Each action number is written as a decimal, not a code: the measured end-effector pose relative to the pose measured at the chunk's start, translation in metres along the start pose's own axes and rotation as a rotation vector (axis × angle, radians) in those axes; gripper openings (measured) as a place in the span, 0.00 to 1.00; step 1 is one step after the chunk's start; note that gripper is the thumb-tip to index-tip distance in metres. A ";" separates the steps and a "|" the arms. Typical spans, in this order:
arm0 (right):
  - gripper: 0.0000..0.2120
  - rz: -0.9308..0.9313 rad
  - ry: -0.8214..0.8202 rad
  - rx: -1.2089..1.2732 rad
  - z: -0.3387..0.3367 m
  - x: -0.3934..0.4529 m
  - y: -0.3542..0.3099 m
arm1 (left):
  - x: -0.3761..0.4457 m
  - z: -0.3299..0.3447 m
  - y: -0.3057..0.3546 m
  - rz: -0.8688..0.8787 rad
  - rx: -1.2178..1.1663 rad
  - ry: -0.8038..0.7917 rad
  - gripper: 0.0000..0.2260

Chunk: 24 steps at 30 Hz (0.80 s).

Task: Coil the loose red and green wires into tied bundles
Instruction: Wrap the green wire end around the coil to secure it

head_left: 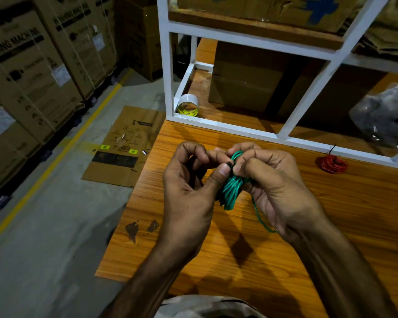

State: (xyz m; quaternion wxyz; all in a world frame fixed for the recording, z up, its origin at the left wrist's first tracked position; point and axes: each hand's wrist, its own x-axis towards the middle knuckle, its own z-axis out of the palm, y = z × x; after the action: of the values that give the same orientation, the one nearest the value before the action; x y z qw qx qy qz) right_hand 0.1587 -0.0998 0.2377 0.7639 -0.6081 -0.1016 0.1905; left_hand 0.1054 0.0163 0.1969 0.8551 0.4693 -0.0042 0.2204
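Observation:
A coil of green wire (230, 191) hangs between both hands above the wooden table (251, 260). My left hand (189, 191) pinches a small black tie at the coil's top with thumb and forefinger. My right hand (271, 187) grips the coil from the right, fingers curled round its loops. A loose green wire end (262, 222) trails down below my right palm. A coiled red wire bundle (332, 164) with a black tie lies on the table at the right, apart from both hands.
A white metal shelf frame (225, 127) stands at the table's back, holding a roll of tape (188, 108), cardboard boxes (246, 81) and a plastic bag (384, 115). Flattened cardboard (124, 143) lies on the floor left. Stacked cartons (25, 72) line the far left.

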 end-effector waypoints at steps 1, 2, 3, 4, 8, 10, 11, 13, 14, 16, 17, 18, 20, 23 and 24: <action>0.05 -0.004 -0.006 0.012 0.000 -0.001 0.000 | 0.000 0.000 0.001 0.007 0.010 -0.001 0.11; 0.06 -0.013 -0.012 0.026 0.001 -0.001 -0.001 | 0.000 0.000 0.001 0.015 0.020 -0.004 0.11; 0.08 -0.027 -0.019 0.035 0.001 -0.002 -0.001 | 0.001 0.000 0.002 0.020 0.025 -0.008 0.11; 0.09 -0.039 -0.023 0.044 0.002 -0.001 -0.002 | 0.001 0.001 0.003 0.021 0.023 -0.009 0.11; 0.10 -0.057 -0.028 0.041 0.004 -0.001 -0.003 | 0.002 0.003 0.004 0.003 -0.020 -0.016 0.11; 0.10 -0.053 -0.027 0.044 0.005 -0.002 -0.003 | 0.001 0.002 0.003 0.002 -0.025 -0.019 0.10; 0.10 -0.049 -0.026 0.044 0.004 -0.002 -0.003 | 0.001 0.002 0.003 0.002 -0.024 -0.019 0.10; 0.10 -0.044 -0.027 0.032 0.005 -0.002 -0.003 | 0.001 0.002 0.002 0.007 -0.019 -0.012 0.10; 0.10 -0.040 -0.027 0.029 0.005 -0.002 -0.003 | 0.000 0.002 0.002 0.010 -0.016 -0.007 0.10; 0.09 -0.032 -0.026 0.026 0.004 -0.002 -0.003 | 0.000 0.002 0.001 0.015 -0.009 0.001 0.10; 0.08 -0.027 -0.026 0.020 0.004 -0.002 -0.002 | 0.000 0.002 0.001 0.017 -0.005 0.004 0.10; 0.08 -0.021 -0.026 0.012 0.003 -0.002 -0.002 | 0.000 0.002 0.001 0.020 0.000 0.008 0.10; 0.08 -0.014 -0.030 -0.002 0.003 -0.002 -0.003 | 0.000 0.003 0.000 0.024 0.005 0.018 0.10; 0.10 -0.008 -0.035 0.021 0.004 -0.004 -0.006 | -0.001 0.003 -0.001 0.021 0.010 0.024 0.10; 0.11 -0.005 -0.036 0.017 0.004 -0.004 -0.007 | -0.001 0.003 -0.001 0.021 0.012 0.022 0.10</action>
State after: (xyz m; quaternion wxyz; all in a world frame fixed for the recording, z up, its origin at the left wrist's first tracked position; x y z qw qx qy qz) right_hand 0.1545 -0.0991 0.2460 0.7677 -0.5976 -0.1154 0.2004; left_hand 0.1059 0.0131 0.1974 0.8499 0.4719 0.0017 0.2345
